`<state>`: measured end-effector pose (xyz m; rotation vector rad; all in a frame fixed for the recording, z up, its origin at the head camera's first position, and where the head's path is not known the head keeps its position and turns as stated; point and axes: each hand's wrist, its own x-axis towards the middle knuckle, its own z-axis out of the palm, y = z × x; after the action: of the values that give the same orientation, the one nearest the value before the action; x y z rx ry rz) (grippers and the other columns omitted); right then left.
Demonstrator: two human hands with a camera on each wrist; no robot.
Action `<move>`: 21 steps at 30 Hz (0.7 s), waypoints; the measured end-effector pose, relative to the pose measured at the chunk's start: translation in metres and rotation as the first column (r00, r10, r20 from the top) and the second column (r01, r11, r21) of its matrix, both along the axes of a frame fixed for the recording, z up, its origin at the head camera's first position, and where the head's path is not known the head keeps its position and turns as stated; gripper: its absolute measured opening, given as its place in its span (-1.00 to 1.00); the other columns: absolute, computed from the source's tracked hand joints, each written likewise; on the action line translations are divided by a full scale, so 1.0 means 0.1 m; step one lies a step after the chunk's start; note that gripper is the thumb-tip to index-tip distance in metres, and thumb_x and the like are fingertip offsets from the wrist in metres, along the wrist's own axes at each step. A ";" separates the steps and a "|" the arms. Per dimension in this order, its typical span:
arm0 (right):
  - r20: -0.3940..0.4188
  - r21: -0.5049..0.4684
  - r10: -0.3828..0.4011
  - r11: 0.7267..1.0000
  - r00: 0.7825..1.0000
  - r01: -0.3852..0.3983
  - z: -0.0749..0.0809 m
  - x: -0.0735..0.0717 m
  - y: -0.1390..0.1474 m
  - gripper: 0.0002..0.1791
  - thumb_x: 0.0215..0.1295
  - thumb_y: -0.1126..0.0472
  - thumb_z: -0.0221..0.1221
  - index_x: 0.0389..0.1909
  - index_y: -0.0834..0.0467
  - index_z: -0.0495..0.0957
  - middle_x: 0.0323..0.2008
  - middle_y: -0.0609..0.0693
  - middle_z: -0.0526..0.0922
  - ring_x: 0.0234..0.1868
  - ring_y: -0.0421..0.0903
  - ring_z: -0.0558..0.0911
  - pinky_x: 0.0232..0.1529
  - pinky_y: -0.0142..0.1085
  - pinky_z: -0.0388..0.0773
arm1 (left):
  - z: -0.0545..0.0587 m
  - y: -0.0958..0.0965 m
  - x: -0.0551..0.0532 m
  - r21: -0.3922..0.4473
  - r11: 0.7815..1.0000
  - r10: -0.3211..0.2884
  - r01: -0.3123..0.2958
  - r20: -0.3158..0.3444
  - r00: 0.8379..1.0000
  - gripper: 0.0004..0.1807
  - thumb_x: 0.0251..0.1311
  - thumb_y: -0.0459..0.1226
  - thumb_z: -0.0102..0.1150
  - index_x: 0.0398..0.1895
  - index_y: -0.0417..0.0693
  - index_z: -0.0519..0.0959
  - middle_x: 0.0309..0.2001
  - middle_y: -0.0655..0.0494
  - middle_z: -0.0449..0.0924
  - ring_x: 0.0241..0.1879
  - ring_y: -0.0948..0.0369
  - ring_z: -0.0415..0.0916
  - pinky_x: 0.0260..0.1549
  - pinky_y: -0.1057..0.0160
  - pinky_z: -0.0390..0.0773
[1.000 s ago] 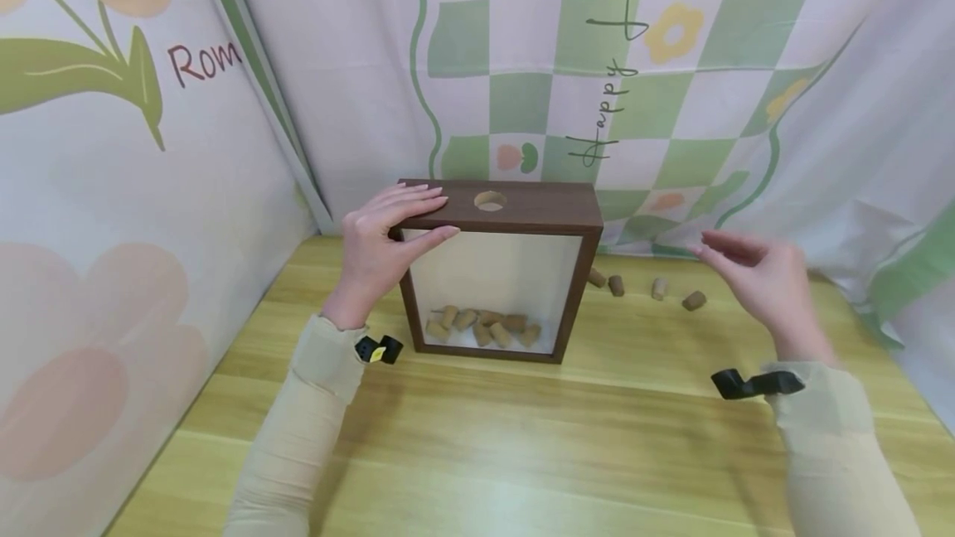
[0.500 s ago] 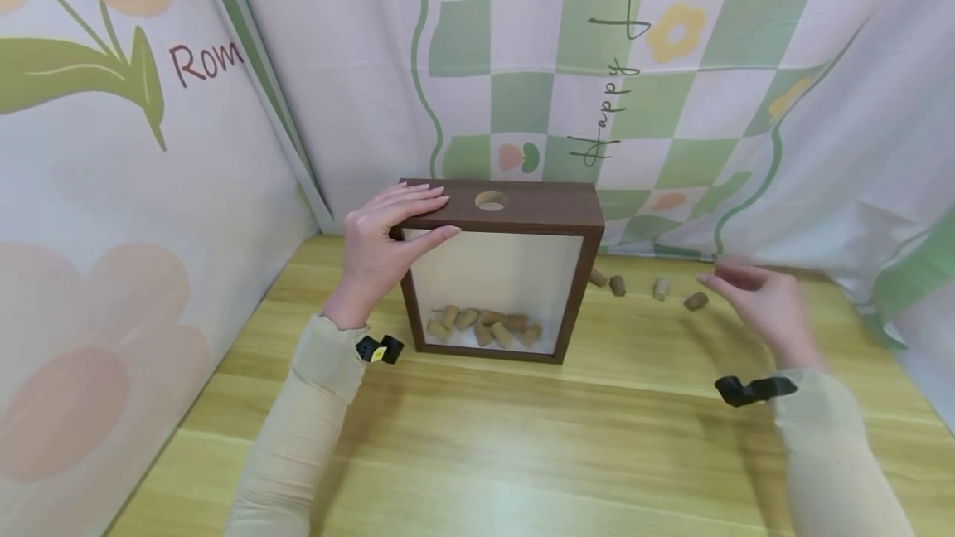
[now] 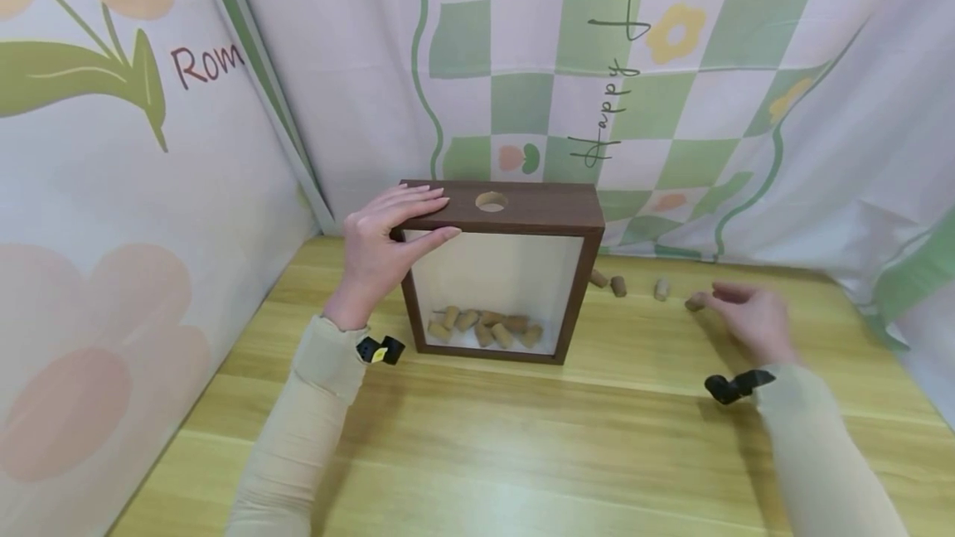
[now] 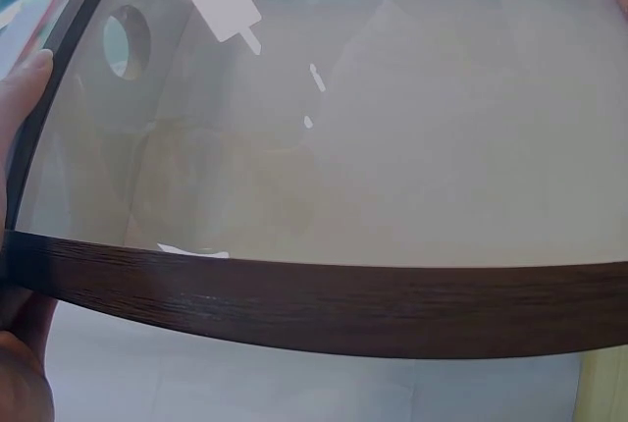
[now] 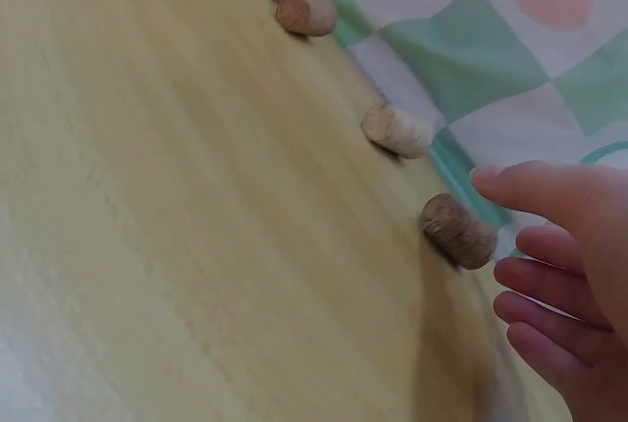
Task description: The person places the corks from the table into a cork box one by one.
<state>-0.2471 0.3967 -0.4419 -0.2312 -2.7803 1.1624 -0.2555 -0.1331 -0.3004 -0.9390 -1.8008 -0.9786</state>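
My left hand (image 3: 376, 251) grips the upper left corner of a dark wooden shadow box (image 3: 540, 207), fingers over its top and thumb against the clear front. The box stands upright, with a round hole in its top and several corks (image 3: 501, 336) piled at the bottom behind the pane. To the right, my right hand (image 3: 753, 321) is beside a brown cork (image 5: 456, 233) lying on the table. In the right wrist view its fingers are spread and loosely bent, thumb and fingers apart, with the cork just beyond the fingertips.
Left of that cork lie a paler cork (image 3: 661, 289) and two more, a brown cork (image 3: 618, 286) and one partly behind the box (image 3: 598, 278). A checked curtain (image 3: 522, 106) hangs along the back edge of the wooden table (image 3: 485, 437); a printed cloth (image 3: 89, 272) borders the left side.
My right hand has come down and slightly left to the nearest brown cork. My left hand and the box have stayed in place.
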 end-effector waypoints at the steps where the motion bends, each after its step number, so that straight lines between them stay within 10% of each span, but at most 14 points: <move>1: 0.001 0.008 -0.001 1.000 1.000 0.001 -0.02 -0.02 0.00 -0.10 0.34 -0.28 0.27 0.38 0.36 0.40 0.25 0.35 0.52 0.24 0.33 0.47 0.05 -0.03 0.59 | 0.00 0.00 0.00 0.001 1.000 -0.001 0.001 0.002 1.000 -0.55 -0.10 -0.23 0.67 -0.06 -0.09 0.80 -0.02 0.11 0.74 0.08 0.14 0.65 0.27 0.10 0.48; 21: 0.009 0.013 0.018 1.000 1.000 -0.018 -0.04 -0.07 -0.06 -0.26 0.43 -0.20 0.22 0.26 0.38 0.51 0.22 0.39 0.52 0.30 0.44 0.37 0.25 0.33 0.33 | -0.01 0.01 -0.01 0.010 1.000 0.001 -0.001 -0.009 1.000 -0.54 -0.14 -0.26 0.68 -0.08 -0.11 0.80 -0.04 0.09 0.75 0.06 0.11 0.66 0.26 0.10 0.48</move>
<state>-0.2542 0.3903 -0.4459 -0.2115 -2.8021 1.1497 -0.2564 -0.1325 -0.3010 -0.9350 -1.7871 -0.9808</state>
